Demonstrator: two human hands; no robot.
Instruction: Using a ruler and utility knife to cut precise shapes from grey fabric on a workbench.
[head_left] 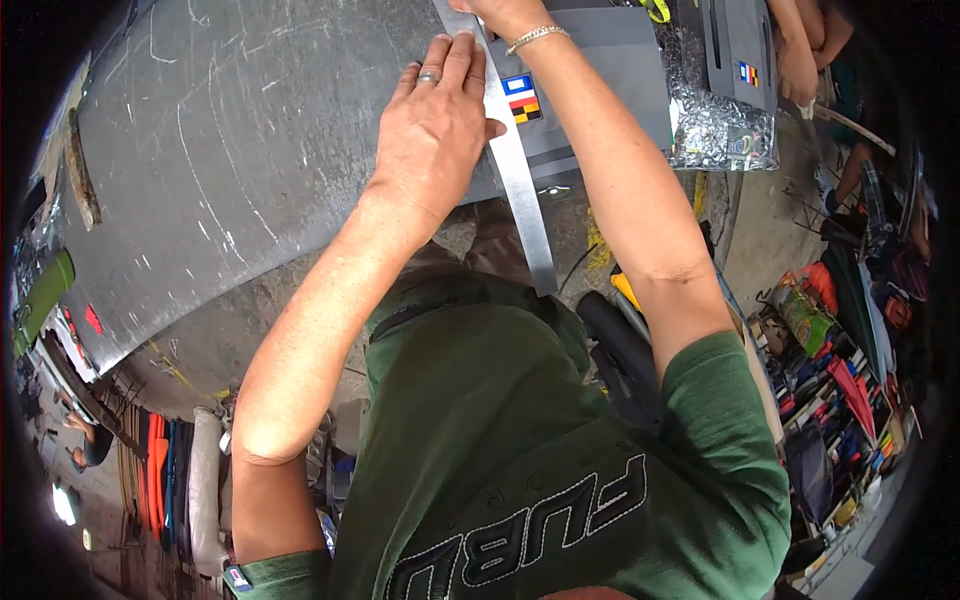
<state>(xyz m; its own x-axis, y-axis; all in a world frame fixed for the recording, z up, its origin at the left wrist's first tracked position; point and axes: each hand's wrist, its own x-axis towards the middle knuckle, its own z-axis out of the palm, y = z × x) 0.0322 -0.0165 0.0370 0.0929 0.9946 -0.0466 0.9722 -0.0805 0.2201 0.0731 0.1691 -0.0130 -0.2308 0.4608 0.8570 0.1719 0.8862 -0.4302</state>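
Observation:
A long metal ruler (515, 170) slants across a dark grey sheet (610, 60), and its near end sticks out past the table's front edge. My left hand (435, 125) is open, its fingers stretched out and pressed flat along the ruler's left side, the thumb against it. At the top edge, my right hand (500, 14) is partly cut off beside the ruler's far part. Its fingers look curled, but whatever they hold cannot be made out. A small patch of coloured flags (521, 98) sits on the sheet just right of the ruler.
The scratched dark tabletop (250, 110) stretches left. A second grey piece with a flag patch (748, 74) lies right on glossy patterned wrapping (725, 140). Another person's hand (797, 78) is at the far right. Fabric rolls (205, 490) and piled coloured materials (840, 400) stand around.

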